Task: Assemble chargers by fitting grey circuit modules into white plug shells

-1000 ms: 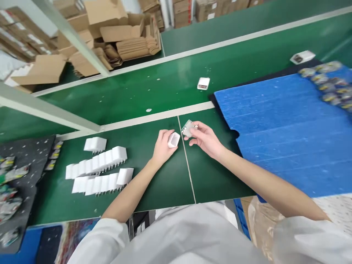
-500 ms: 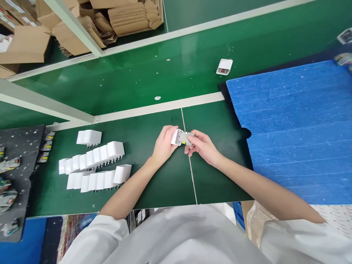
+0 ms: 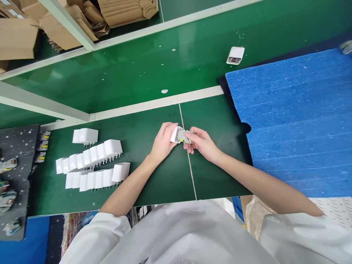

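Note:
My left hand (image 3: 162, 141) is closed round a white plastic charger housing (image 3: 173, 135), its open end turned to the right. Between thumb and fingers, my right hand (image 3: 202, 142) pinches a grey circuit assembly (image 3: 183, 136) with a yellow part on it. The assembly's left end sits at the mouth of the housing; how deep it reaches inside is hidden. Both hands are over the green bench, near the seam between its panels. To the left stand rows of white charger housings (image 3: 95, 156) with metal pins showing along their lower edges.
A blue mat (image 3: 297, 124) covers the right side. One more white housing (image 3: 235, 55) lies on the green ledge behind. At far left, a dark foam board (image 3: 18, 146) carries several circuit assemblies. Cardboard pieces (image 3: 123, 13) fill the upper-left shelf, and a metal post (image 3: 46, 102) crosses below it.
The camera view has shifted slightly. My hands keep the same grips, and the circuit assembly appears tilted a little differently at the housing's mouth.

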A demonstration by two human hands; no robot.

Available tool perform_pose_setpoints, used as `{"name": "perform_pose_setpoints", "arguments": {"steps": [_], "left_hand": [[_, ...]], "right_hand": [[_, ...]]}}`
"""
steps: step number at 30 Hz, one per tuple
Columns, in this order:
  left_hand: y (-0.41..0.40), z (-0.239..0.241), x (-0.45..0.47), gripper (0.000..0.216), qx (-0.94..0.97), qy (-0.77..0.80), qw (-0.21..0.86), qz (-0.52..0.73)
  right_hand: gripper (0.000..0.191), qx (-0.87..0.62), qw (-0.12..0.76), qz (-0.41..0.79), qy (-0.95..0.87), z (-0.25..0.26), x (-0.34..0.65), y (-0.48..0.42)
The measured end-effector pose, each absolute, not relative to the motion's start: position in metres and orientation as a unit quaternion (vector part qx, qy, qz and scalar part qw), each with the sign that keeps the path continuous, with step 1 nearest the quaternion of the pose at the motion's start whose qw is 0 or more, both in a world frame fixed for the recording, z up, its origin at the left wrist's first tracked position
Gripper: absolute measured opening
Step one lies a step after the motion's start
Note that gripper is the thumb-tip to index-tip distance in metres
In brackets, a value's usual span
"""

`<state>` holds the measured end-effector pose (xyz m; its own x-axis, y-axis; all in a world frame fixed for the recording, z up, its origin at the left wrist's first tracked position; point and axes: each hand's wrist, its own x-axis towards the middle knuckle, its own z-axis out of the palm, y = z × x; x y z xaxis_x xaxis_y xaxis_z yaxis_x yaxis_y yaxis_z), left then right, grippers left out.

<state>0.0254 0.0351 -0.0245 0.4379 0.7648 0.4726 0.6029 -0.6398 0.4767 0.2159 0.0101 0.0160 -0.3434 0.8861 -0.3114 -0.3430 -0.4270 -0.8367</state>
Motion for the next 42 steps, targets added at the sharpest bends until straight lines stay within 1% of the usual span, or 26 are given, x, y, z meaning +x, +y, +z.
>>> {"name": "perform_pose_setpoints", "arguments": {"steps": [10,14,18,22,25,29,32,35,38,39,42], "left_hand": [[0.034,-0.026,0.025,0.041,0.845,0.411,0.116,0.322],[0.034,-0.028,0.023,0.045,0.846,0.409,0.113,0.322],[0.034,-0.027,0.023,0.054,0.85,0.403,0.106,0.322],[0.034,-0.027,0.025,0.048,0.853,0.377,0.087,0.349],[0.033,-0.026,0.026,0.049,0.852,0.372,0.09,0.356],[0.032,-0.026,0.028,0.049,0.857,0.361,0.073,0.36],[0.032,-0.026,0.028,0.048,0.86,0.361,0.065,0.355],[0.033,-0.025,0.028,0.048,0.859,0.373,0.088,0.339],[0.034,-0.021,0.026,0.052,0.862,0.363,0.138,0.327],[0.035,-0.019,0.026,0.054,0.865,0.352,0.158,0.322],[0.036,-0.015,0.025,0.058,0.875,0.31,0.218,0.301]], "right_hand": [[0.054,-0.408,0.405,0.735,-0.36,0.012,0.214,0.01],[0.055,-0.427,0.401,0.694,-0.418,0.016,0.216,0.007],[0.049,-0.452,0.402,0.619,-0.501,0.02,0.218,0.003],[0.041,-0.463,0.391,0.58,-0.545,0.022,0.219,0.0],[0.038,-0.472,0.386,0.57,-0.551,0.023,0.219,0.0],[0.035,-0.48,0.381,0.571,-0.546,0.024,0.217,0.0],[0.037,-0.489,0.373,0.574,-0.54,0.024,0.216,0.001],[0.04,-0.491,0.383,0.57,-0.535,0.023,0.22,0.005],[0.036,-0.486,0.395,0.578,-0.523,0.023,0.229,0.014],[0.035,-0.474,0.381,0.6,-0.52,0.023,0.232,0.018],[0.039,-0.409,0.292,0.699,-0.509,0.023,0.239,0.026]]}}
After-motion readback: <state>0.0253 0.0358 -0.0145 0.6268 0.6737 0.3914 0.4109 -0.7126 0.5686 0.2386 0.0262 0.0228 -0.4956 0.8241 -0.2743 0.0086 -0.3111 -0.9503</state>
